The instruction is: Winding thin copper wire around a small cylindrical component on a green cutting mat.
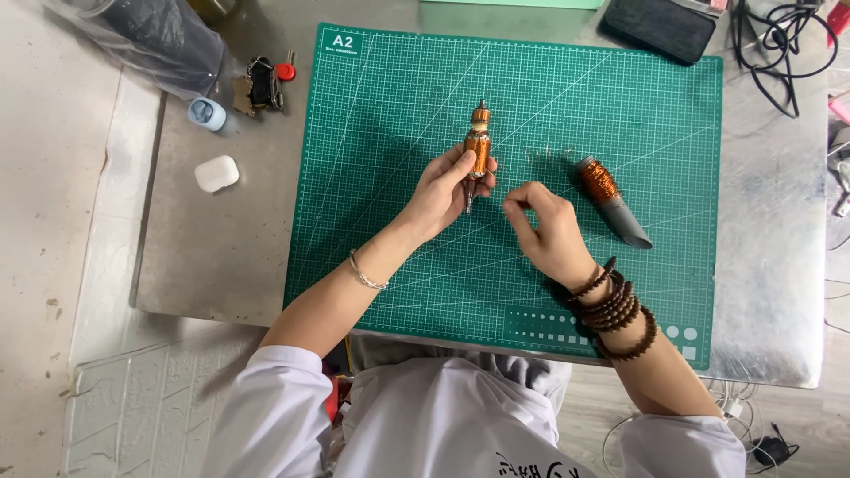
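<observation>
Upright, left hand (443, 190) grips copper-wound rotor (478, 146); right hand (549, 226) pinched.

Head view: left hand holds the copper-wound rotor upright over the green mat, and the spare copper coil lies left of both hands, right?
Not quite. In the head view the left hand does hold the rotor over the mat, but the spare coil lies to the right of both hands, beyond the right hand.

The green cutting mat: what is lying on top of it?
On the green cutting mat lies a copper wire spool. The left hand holds a copper-wound rotor above it; the right hand pinches beside. Anything beneath the hands is covered.
</observation>
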